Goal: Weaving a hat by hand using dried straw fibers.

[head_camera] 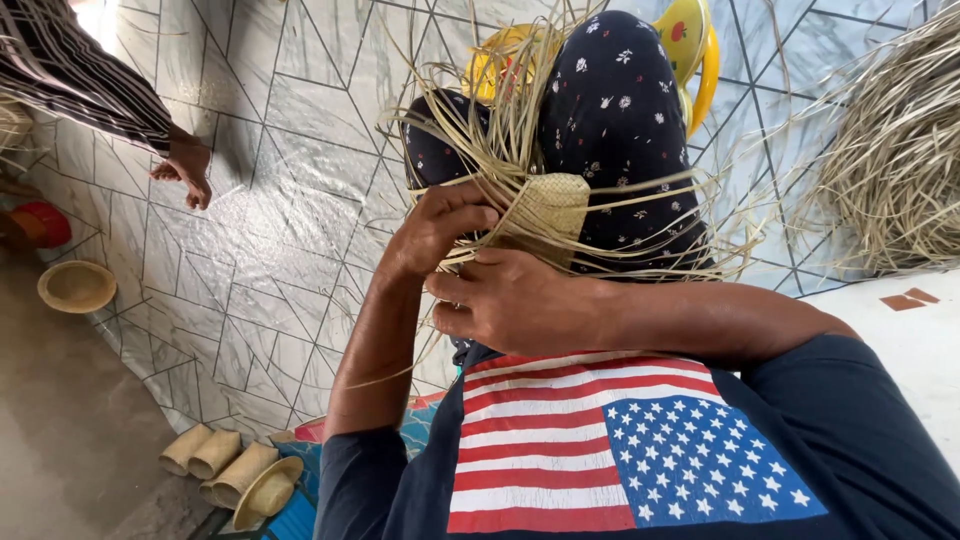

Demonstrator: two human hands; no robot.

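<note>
Against my raised knee (610,110), in its dark flowered cloth, sits the small woven panel (550,205) of pale straw; the knee serves as a form, I judge, so the weave keeps flat and taut while I work it. My left hand (440,225) is curled shut on a bunch of loose strands (480,130) at the panel's left edge, seemingly to keep them from springing away; my right hand (510,300) lies just below the panel, fingers half folded around strands that run under it, pinching rather than spread. Unwoven straw fans out on all sides of the knee. Behind the knee a yellow plastic chair (700,50) shows; a heap of straw (895,150) lies on the patterned floor mat (270,200) to the right. Another person's foot (185,170) rests on the mat at far left; finished straw hats (235,470) lie stacked on the floor near a shallow straw bowl (77,286).
</note>
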